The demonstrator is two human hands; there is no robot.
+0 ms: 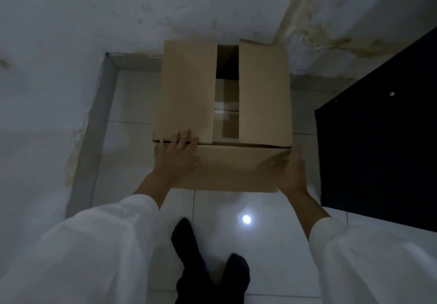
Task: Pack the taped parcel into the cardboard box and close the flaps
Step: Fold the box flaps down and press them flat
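A brown cardboard box stands on the tiled floor against the wall. Its left flap and right flap are folded down, with a gap between them. Through the gap I see the taped parcel inside, with shiny tape across it. My left hand lies flat with spread fingers on the near left corner, touching the left flap's edge. My right hand rests against the near right corner of the box, slightly blurred, fingers apart.
A black cabinet or panel stands close on the right. A stained white wall rises behind the box, with a grey skirting on the left. My dark-socked feet stand on the glossy tiles.
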